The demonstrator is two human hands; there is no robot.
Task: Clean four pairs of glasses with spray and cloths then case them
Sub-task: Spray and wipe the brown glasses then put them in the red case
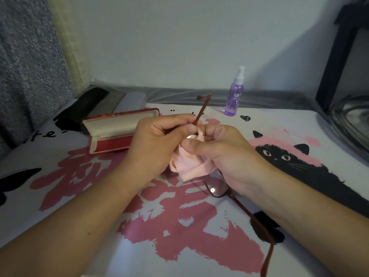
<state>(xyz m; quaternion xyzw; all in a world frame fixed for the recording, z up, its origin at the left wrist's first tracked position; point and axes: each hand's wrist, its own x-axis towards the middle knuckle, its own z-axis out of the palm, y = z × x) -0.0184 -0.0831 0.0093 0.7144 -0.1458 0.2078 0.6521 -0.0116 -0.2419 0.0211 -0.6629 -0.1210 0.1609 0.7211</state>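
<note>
Brown-framed glasses (217,189) are held between both hands over the printed surface, one temple pointing up and away, the other trailing toward me. My left hand (157,140) grips the frame near the upper temple. My right hand (221,150) pinches a pink cloth (189,164) against one lens; the other lens shows below my right wrist. A purple spray bottle (234,96) with a white nozzle stands upright at the back. An open red glasses case (117,128) lies left of my hands.
Three closed cases lie side by side at the back left: a black one (83,108), a grey one (111,98) and a light grey one (132,101). A cat-print sheet (279,154) covers the surface. A dark frame (337,56) stands at the right.
</note>
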